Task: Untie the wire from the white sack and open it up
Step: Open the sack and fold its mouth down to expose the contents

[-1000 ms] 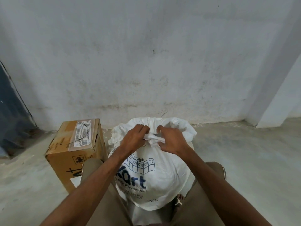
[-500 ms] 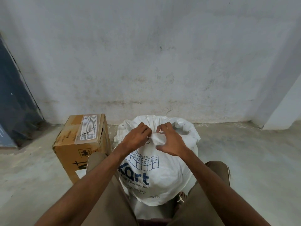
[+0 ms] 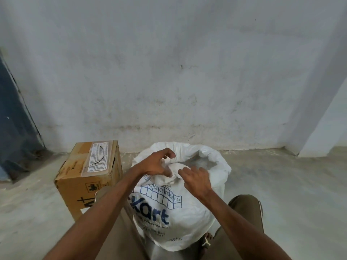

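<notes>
The white sack with blue print stands on the floor between my knees. Its mouth gapes open on the far and right side, and the near rim is still bunched. My left hand grips that bunched rim from the left, fingers curled over the fabric. My right hand pinches the same bunched fold from the right, its fingertips against the cloth. A thin dark wire lies on top of the cardboard box, apart from the sack.
A taped cardboard box stands just left of the sack, touching my left knee. A stained wall rises close behind. A dark blue panel leans at the far left. Bare concrete floor spreads to the right.
The sack's mouth has spread open behind my hands. Both hands moved slightly apart, and the view shifted right and closer.
</notes>
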